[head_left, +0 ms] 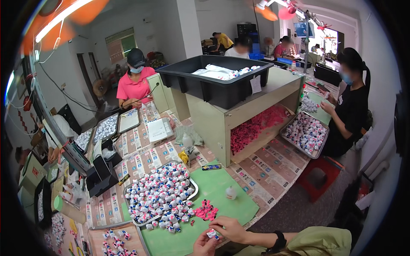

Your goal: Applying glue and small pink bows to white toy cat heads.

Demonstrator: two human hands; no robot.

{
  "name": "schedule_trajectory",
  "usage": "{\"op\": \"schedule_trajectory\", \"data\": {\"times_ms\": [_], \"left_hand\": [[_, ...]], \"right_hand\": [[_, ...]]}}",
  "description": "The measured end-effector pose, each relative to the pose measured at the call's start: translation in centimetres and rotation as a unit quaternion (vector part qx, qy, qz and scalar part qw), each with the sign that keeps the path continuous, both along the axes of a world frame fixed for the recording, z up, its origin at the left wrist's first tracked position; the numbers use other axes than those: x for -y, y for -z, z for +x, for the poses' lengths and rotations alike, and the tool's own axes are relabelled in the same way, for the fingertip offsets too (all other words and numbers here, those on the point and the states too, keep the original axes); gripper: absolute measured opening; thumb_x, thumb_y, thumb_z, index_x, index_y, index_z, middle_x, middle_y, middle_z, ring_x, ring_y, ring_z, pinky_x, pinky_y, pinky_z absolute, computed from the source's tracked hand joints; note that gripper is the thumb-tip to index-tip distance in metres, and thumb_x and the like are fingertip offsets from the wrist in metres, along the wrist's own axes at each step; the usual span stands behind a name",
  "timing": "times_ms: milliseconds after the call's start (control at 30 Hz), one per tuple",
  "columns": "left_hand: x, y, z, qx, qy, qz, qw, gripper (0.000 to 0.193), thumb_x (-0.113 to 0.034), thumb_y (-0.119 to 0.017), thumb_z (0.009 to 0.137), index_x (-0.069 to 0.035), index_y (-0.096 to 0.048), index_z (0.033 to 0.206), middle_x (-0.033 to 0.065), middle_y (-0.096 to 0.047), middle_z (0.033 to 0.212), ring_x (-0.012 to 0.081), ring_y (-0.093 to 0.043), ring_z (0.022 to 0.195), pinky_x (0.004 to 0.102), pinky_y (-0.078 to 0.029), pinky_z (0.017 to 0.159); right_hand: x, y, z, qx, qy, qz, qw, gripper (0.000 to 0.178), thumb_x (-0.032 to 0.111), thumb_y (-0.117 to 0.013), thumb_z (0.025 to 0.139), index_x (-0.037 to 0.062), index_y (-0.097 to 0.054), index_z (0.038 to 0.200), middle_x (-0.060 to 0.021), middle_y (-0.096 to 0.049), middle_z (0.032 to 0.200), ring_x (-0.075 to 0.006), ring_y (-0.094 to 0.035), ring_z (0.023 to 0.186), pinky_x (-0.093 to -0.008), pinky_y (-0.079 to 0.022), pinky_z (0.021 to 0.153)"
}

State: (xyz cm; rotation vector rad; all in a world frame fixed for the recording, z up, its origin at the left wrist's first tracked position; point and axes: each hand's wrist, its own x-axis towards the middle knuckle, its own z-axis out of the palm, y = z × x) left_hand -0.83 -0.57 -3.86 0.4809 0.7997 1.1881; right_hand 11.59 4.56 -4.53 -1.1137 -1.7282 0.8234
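My left hand (205,245), at the lower edge, pinches a small white figure (212,234) with pink and blue parts. Over its top, the fingers of my right hand (232,229) are pressed together; whatever they may hold is too small or hidden to make out. Just beyond my hands, a heap of small pink pieces (206,210) lies on the green mat (241,209). To the left of it, many similar white, pink and blue figures (160,192) pile up in a metal tray (196,187) and spill over its near edge.
A second tray (95,234) with fewer figures is at the lower left. A small white bottle (231,193) stands on the mat. Beyond are a wooden shelf box (207,123) with pink pieces inside and a black bin (183,79) on top. Several people work around the tables.
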Motion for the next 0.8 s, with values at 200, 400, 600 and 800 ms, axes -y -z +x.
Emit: {"op": "schedule_trajectory", "data": {"times_ms": [200,400,600,800], "left_hand": [[0.0,0.4,-0.3,0.028,0.017,0.029,0.999,0.036,0.003,-0.049,0.078,0.000,-0.042,0.114,0.0058,-0.051,0.098,0.0117,-0.051,0.084,0.0210,-0.043,0.071],[0.2,-0.9,-0.3,-0.012,-0.008,0.010,1.000,0.035,0.003,-0.048,0.079,0.002,-0.042,0.113,0.0068,-0.051,0.097,0.0133,-0.052,0.085,0.0225,-0.043,0.073],[0.0,-0.4,-0.6,-0.048,0.002,0.031,0.998,0.035,0.003,-0.049,0.078,0.003,-0.042,0.113,0.0075,-0.051,0.094,0.0141,-0.052,0.084,0.0237,-0.043,0.074],[-0.4,0.2,-0.7,-0.021,-0.002,0.041,0.999,0.038,0.001,-0.051,0.078,0.002,-0.041,0.114,0.0082,-0.051,0.099,0.0156,-0.052,0.087,0.0276,-0.044,0.076]], "right_hand": [[-0.1,-0.3,-0.1,0.025,0.004,-0.001,1.000,0.011,0.008,-0.056,0.075,0.0022,-0.058,0.085,-0.0098,-0.058,0.077,-0.0222,-0.056,0.070,-0.0294,-0.044,0.061],[-0.4,0.5,0.3,0.038,-0.034,0.081,0.995,0.013,0.010,-0.058,0.075,0.0022,-0.058,0.085,-0.0098,-0.058,0.076,-0.0234,-0.057,0.068,-0.0306,-0.045,0.061],[-0.8,0.5,0.8,0.045,-0.073,0.038,0.996,0.017,0.011,-0.058,0.075,0.0029,-0.059,0.090,-0.0102,-0.059,0.081,-0.0240,-0.058,0.072,-0.0298,-0.046,0.064],[-1.0,0.6,1.3,-0.020,-0.081,-0.023,0.996,0.018,0.007,-0.054,0.075,0.0018,-0.059,0.091,-0.0124,-0.060,0.080,-0.0227,-0.058,0.072,-0.0291,-0.045,0.064]]}}
